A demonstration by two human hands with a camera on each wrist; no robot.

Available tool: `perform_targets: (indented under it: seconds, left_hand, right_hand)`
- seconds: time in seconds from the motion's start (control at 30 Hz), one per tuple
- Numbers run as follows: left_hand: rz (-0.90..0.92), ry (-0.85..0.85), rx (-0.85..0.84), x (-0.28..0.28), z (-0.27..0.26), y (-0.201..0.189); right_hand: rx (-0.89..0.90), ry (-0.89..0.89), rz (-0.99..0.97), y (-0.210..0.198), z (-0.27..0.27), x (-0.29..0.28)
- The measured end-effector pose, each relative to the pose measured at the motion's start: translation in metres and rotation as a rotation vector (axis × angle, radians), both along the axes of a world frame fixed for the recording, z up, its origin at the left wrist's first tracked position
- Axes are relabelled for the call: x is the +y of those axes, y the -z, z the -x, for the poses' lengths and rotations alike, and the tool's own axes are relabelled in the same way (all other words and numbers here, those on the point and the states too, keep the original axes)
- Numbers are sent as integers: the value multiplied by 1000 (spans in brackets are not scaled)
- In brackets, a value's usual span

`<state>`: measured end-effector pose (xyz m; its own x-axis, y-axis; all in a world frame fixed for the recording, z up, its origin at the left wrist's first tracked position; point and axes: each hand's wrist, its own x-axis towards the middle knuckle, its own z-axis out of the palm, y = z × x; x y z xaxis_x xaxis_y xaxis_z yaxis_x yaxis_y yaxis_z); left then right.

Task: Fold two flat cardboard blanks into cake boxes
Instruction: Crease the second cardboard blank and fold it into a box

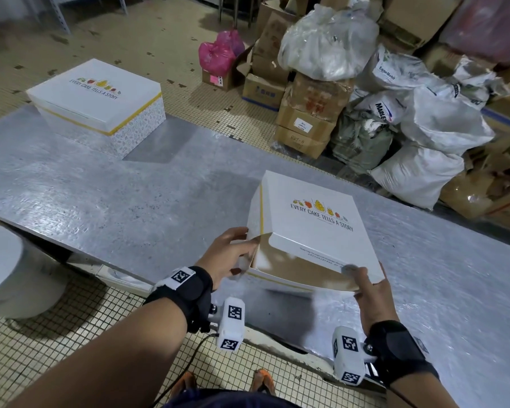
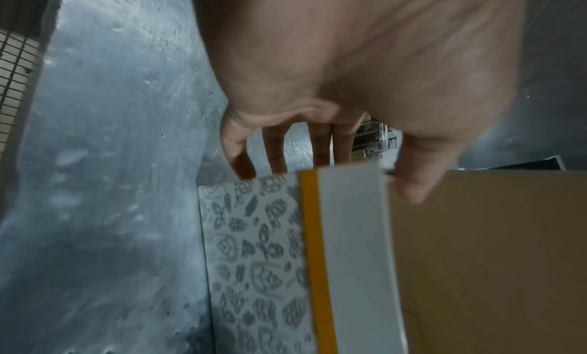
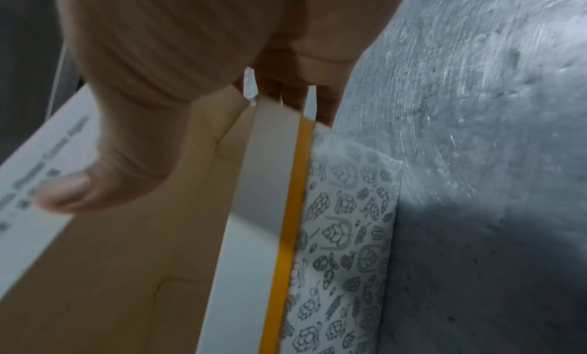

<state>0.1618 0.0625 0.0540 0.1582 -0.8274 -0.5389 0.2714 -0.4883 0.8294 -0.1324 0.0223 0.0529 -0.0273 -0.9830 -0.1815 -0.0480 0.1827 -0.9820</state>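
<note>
With one white printed cardboard cake box (image 1: 99, 98) finished, left hand (image 1: 228, 254) and right hand (image 1: 368, 293) pinch the second box's raised lid (image 1: 315, 228), which probably needs tucking shut next

White box lid (image 1: 315, 222) with yellow stripe, grey doodle-patterned sides, brown inside, mottled grey table (image 1: 100, 187), pink bag (image 1: 215, 54)

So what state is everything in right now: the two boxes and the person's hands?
Far box: folded, lid shut, standing on the table.
Near box: formed, lid raised at the front, brown inside showing.
Left hand: grips the near box's left front corner.
Right hand: holds the lid's front flap, thumb on top.
</note>
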Motion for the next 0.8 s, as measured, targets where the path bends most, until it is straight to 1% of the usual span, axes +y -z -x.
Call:
perform_targets:
  seconds: [0.07,0.2,0.27,0.47,0.67,0.8]
  left_hand:
    - [21,-5,-30,-1,1,0]
    - [72,-28,-132,-1,2,0]
    - [106,-30,-156,-3,2,1]
    - [97,-16,-146,-5,2,-2]
    - [137,-32,-151,-11,2,9]
    - [144,-47,-174,-14,5,8]
  right_hand:
    - [48,-27,17,0,-1,1]
    - [83,-62,12,3,0,-2]
    - [87,-53,9,0,-2,-3]
    - [104,-44,49,-5,-6,-2]
    - [89,-40,84,-12,-12,-3]
    - [68,-4,96,-7,-13,-8]
